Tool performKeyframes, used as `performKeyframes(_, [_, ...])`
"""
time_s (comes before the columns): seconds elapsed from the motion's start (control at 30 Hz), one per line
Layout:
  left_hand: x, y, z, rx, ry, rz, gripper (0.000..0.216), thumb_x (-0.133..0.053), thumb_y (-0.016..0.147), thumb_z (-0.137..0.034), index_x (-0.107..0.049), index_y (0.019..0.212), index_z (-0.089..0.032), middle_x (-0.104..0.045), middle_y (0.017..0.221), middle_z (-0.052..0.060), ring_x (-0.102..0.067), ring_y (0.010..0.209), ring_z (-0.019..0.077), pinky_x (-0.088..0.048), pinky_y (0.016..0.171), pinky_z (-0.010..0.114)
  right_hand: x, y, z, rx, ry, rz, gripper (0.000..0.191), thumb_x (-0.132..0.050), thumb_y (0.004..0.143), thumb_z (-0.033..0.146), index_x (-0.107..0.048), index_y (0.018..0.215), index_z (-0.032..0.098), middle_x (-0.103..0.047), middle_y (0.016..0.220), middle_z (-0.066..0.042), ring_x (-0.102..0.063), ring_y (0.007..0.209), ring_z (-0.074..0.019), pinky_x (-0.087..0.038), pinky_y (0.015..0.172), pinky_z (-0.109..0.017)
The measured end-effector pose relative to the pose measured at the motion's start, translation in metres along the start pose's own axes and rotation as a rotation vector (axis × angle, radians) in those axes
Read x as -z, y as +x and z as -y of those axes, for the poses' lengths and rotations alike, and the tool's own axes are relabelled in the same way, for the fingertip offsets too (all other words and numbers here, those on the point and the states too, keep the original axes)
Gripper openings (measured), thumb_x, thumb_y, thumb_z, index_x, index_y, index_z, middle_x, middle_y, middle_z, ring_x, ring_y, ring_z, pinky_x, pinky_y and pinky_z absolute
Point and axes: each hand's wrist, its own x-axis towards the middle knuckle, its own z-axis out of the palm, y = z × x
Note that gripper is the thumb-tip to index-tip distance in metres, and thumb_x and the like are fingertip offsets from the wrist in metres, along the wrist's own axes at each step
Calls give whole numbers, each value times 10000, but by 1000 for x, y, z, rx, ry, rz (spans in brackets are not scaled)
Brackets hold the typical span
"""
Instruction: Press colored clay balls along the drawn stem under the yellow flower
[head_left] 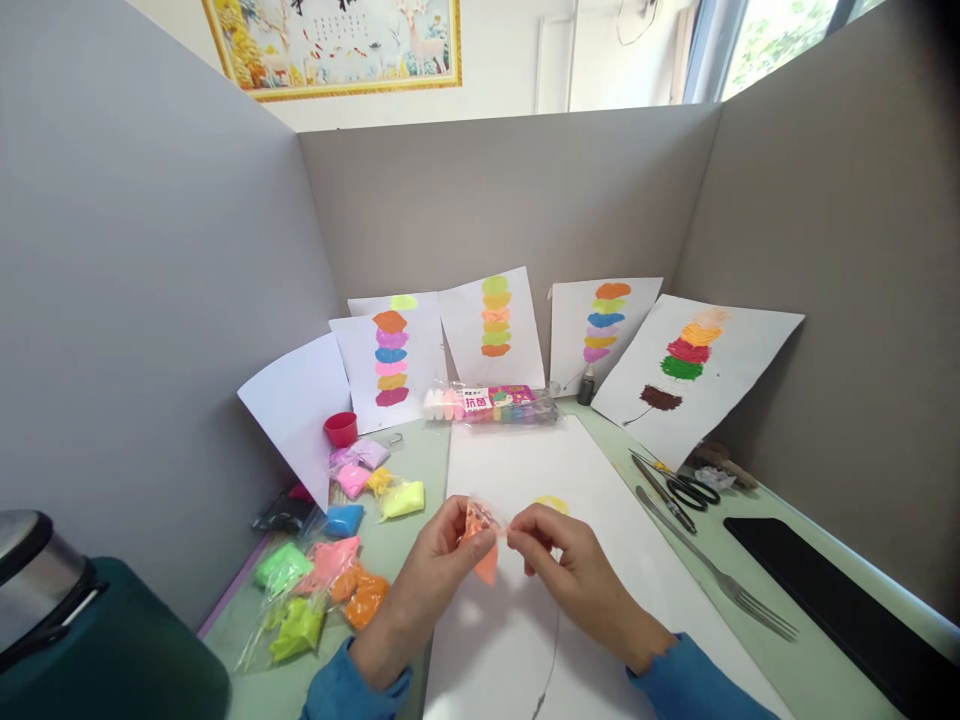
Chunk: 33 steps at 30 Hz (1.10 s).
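Two bare hands meet over a white sheet of paper [525, 650] lying on a pale green tabletop [795, 660] inside a grey-walled booth. Between them is a small orange clay packet [484, 560], held just above the near half of the sheet.

The packet's long axis runs far to near. Its wide clear-plastic top lies at the far end, and the orange clay narrows to a tip pointing near, towards the person.

The left hand [439, 570] has its fingers closed on the packet's left upper edge. The right hand [574, 570] pinches the right upper corner between thumb and forefinger, with its other fingers curled. The fingertips cover the top edge, so it is unclear whether the packet is sealed or torn open. Both blue sleeves are cut off by the bottom of the picture.

A small yellow dab [553, 503] sits on the sheet just beyond the right hand, partly hidden by it.

To the left lies a scatter of coloured clay packets [341, 520], with a red cup [341, 428] beyond them. To the right lie scissors [694, 492] and a fork [720, 580]. Sheets bearing stacked clay colours [495, 320] lean against the far wall.
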Motion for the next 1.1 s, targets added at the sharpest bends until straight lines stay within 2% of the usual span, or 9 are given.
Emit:
performKeyframes(0.17, [-1, 1, 12, 96, 87, 20, 256, -699, 729, -337, -521, 810, -172, -466, 714, -38, -434, 652, 98, -357, 592, 207, 12, 2, -4, -21, 116, -221, 217, -483, 888, 295, -515, 697, 198, -504, 667, 10, -463, 571, -116, -384, 551, -256])
performKeyframes(0.23, [-1, 1, 11, 94, 67, -5, 248, -683, 741, -342, -510, 801, -174, -463, 716, -37, -436, 653, 97, -357, 594, 206, 16, 4, -2, -30, 146, -250, 221, -475, 895, 321, -509, 712, 201, -498, 677, 10, -459, 571, -116, -394, 557, -258])
performKeyframes(0.37, [-2, 0, 6, 51, 29, -10, 238, -670, 747, -339, -501, 794, -179, -455, 719, -39, -433, 654, 96, -370, 603, 207, 11, 2, 1, 60, 44, -129, 172, -532, 869, 361, -562, 806, 204, -538, 725, -7, -460, 603, -127, -401, 575, -268])
performKeyframes(0.43, [-3, 0, 5, 37, 50, -15, 208, -656, 753, -318, -503, 792, -182, -458, 723, -42, -442, 655, 99, -378, 604, 210, 6, 1, 0, 41, 18, -81, 173, -535, 869, 372, -581, 893, 207, -551, 728, -7, -469, 604, -130, -398, 561, -266])
performKeyframes(0.57, [-4, 0, 7, 38, 273, -60, 129, -626, 748, -258, -533, 809, -192, -507, 701, -45, -475, 632, 112, -375, 593, 225, 2, 1, -3, -5, -48, -18, 192, -478, 901, 334, -598, 828, 203, -558, 715, -3, -478, 593, -123, -378, 540, -257])
performKeyframes(0.67, [-6, -1, 6, 30, 459, -82, 116, -617, 726, -218, -557, 824, -198, -528, 671, -49, -478, 622, 121, -360, 590, 232, 3, 2, -3, 76, -135, -7, 161, -480, 889, 248, -606, 799, 203, -574, 743, -11, -477, 610, -123, -362, 536, -252])
performKeyframes(0.8, [-8, -2, 3, 8, 552, -67, 90, -604, 714, -192, -558, 791, -199, -536, 675, -47, -476, 636, 125, -354, 599, 232, 4, 3, -5, 169, -241, 2, 125, -491, 869, 200, -612, 839, 210, -587, 768, -13, -486, 619, -121, -360, 551, -252])
performKeyframes(0.97, [-11, -4, 1, -1, 569, -17, 81, -603, 715, -176, -557, 777, -201, -546, 678, -47, -480, 647, 125, -352, 610, 227, 2, 2, -9, 130, -303, 1, 164, -500, 861, 210, -510, 698, 192, -514, 663, 11, -415, 555, -107, -316, 516, -253])
performKeyframes(1.1, [-8, -4, 3, -15, 525, -5, 75, -588, 774, -235, -562, 836, -201, -541, 653, -49, -476, 626, 123, -353, 596, 227, 2, 1, -7, 88, -233, -16, 242, -454, 910, 270, -470, 681, 194, -480, 649, 18, -401, 573, -109, -325, 540, -253])
